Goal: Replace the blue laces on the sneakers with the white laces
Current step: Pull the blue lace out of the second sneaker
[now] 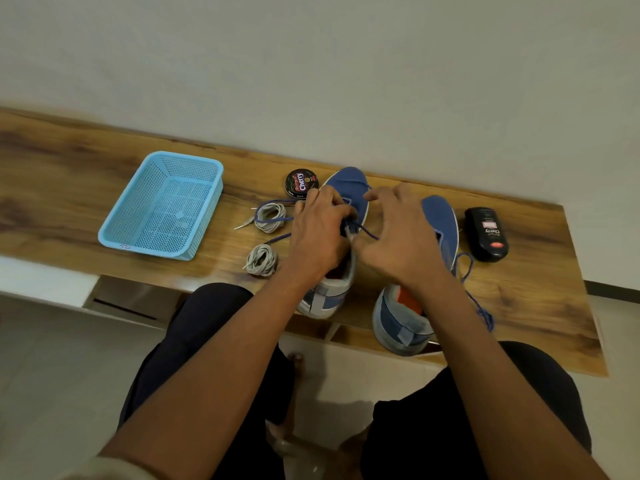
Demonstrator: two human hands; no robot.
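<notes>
Left hand (320, 230) grips the left sneaker (346, 188) steady on the surface (69, 150) so the half-spread right hand (398, 237) can tug its blue lace (367, 233) loose, 2 white lace coils (261, 259) waiting alongside

Looks like a home, likely an entry or utility corner. Wood-grain bench (69, 161) flush against a plain painted wall (311, 64), pale tiled floor (52, 358) below. Shoe-care stuff on the bench: polish tin (301, 183), black polish bottle (486, 234), light blue plastic basket (162, 206). Person seated, bare foot (295, 358) showing.
</notes>
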